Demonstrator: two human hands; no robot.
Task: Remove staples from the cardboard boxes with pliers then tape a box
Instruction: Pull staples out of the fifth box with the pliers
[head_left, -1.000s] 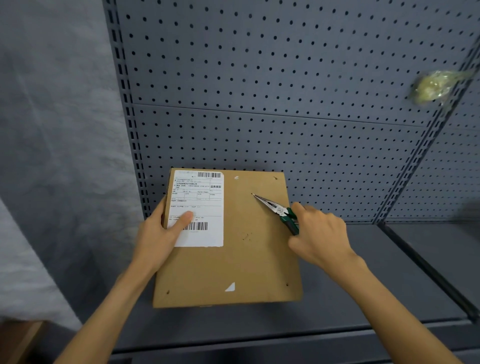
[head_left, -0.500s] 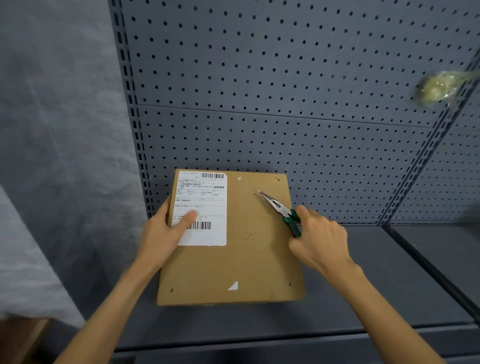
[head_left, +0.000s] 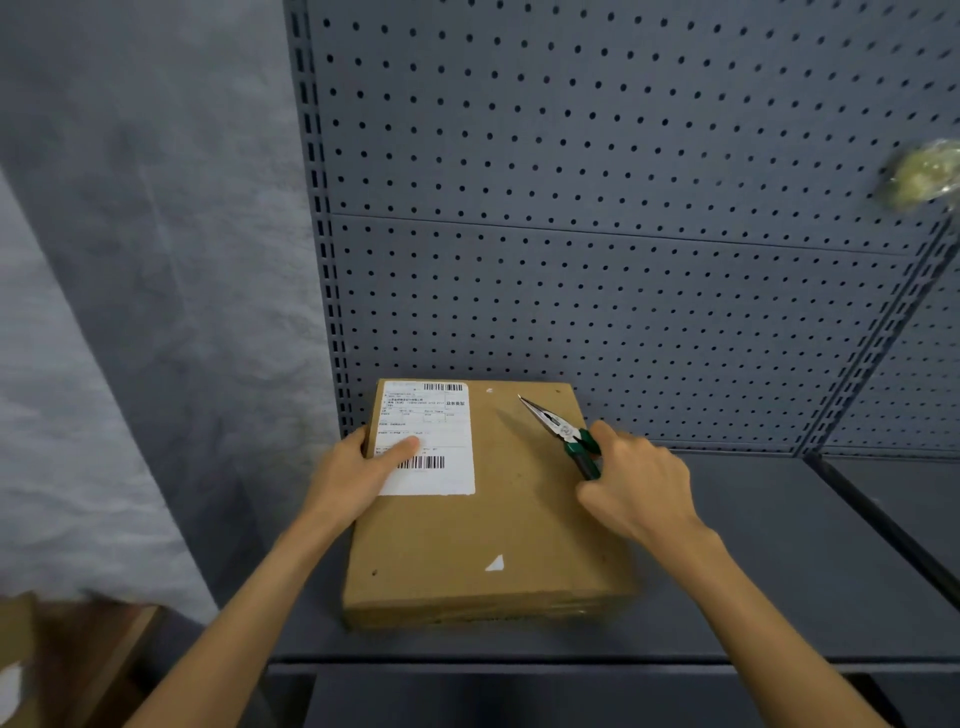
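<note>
A flat brown cardboard box (head_left: 498, 525) lies on a dark grey shelf (head_left: 769, 566). A white shipping label (head_left: 441, 415) covers its upper left. My left hand (head_left: 358, 475) holds the box's left edge, with the thumb lying on the label. Green-handled needle-nose pliers (head_left: 558, 428) are gripped in my right hand (head_left: 634, 480) at the box's right side. The pliers' jaws are closed and point up and left over the top right part of the lid. Small holes mark the lid's corners.
A grey pegboard back panel (head_left: 597, 234) rises behind the box. A crumpled clear wad (head_left: 922, 174) hangs at the upper right. A grey fabric wall is at the left, and a brown cardboard piece (head_left: 62, 660) sits at the bottom left.
The view has drifted so the box sits a little further right in frame. The pliers' tip has edged up towards the box's far right corner. My left hand keeps its hold.
</note>
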